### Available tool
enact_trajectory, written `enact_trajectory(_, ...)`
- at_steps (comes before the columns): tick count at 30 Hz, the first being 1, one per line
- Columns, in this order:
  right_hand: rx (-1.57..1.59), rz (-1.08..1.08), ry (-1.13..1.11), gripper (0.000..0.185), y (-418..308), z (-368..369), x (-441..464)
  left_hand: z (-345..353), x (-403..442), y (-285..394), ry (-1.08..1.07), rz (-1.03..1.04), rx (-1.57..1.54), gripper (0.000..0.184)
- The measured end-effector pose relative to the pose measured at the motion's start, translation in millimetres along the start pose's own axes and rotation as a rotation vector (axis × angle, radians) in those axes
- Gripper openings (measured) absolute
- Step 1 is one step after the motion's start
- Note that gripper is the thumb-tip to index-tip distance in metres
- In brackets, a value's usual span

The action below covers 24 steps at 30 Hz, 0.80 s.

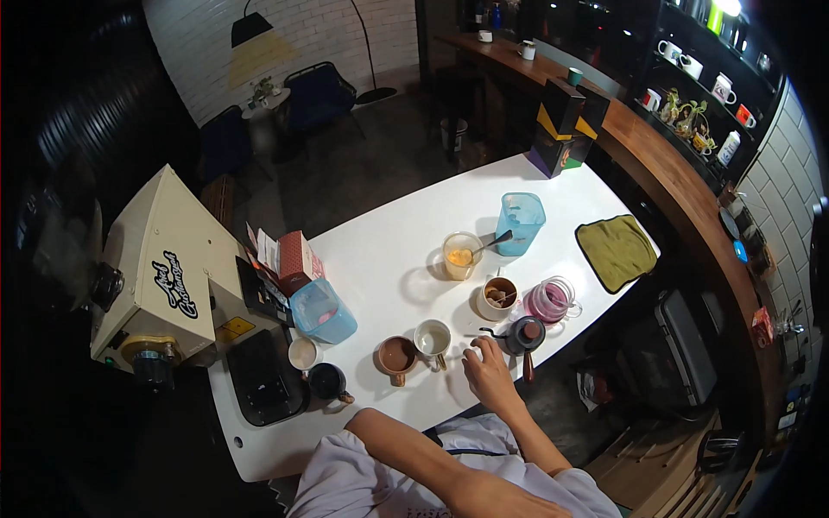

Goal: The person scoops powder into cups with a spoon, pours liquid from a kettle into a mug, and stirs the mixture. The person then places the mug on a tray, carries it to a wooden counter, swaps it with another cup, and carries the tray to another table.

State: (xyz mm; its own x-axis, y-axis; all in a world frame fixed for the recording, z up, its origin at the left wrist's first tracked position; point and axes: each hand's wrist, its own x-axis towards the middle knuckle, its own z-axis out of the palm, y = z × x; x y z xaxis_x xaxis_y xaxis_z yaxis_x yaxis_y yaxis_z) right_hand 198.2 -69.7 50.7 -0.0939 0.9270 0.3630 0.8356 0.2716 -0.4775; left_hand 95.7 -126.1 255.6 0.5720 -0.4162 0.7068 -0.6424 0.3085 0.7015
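My right hand (489, 371) is over the white table (380, 250), its fingers curled together beside a small dark pot (523, 335) with a wooden side handle and brown knob. Whatever sits between the fingertips is too small to make out. My left forearm crosses my body, and my left hand (509, 503) is at the bottom edge with its fingers cut off. Near the right hand stand a pale mug (430, 338), a brown mug (396, 356), a cup (496, 299) with dark contents and a glass vessel (550, 300) with a purple-pink tint.
Farther back are a glass (460, 256) with orange contents and a spoon, a blue container (521, 224), and a green cloth (616, 252). Leftward stand a cream machine (168, 268), a black tray (263, 380), another blue container (324, 312), a cream cup (303, 353) and a dark mug (327, 381).
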Motion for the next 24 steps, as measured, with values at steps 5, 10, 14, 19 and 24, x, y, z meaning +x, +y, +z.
enact_trajectory(5,-0.004,-0.007,0.003,0.022,-0.6,-2.4,4.4,0.8,5.1,-0.2,-0.005,0.016,0.017,0.029)
enact_trajectory(10,0.03,0.062,0.005,0.022,-4.2,-8.7,3.7,-11.3,-4.5,16.8,0.003,-0.028,0.046,0.029)
enact_trajectory(14,0.047,0.118,0.039,0.016,-7.5,-19.2,-2.0,-32.8,-77.4,39.6,0.269,-0.246,0.126,0.017)
enact_trajectory(19,0.202,0.161,0.135,0.012,-7.6,-23.1,-12.1,-29.4,-175.6,6.4,1.24,-0.657,0.897,0.022)
enact_trajectory(24,0.402,0.278,0.029,0.011,-17.3,-9.0,-16.6,-15.3,-240.1,-21.4,1.609,-0.847,1.054,0.021)
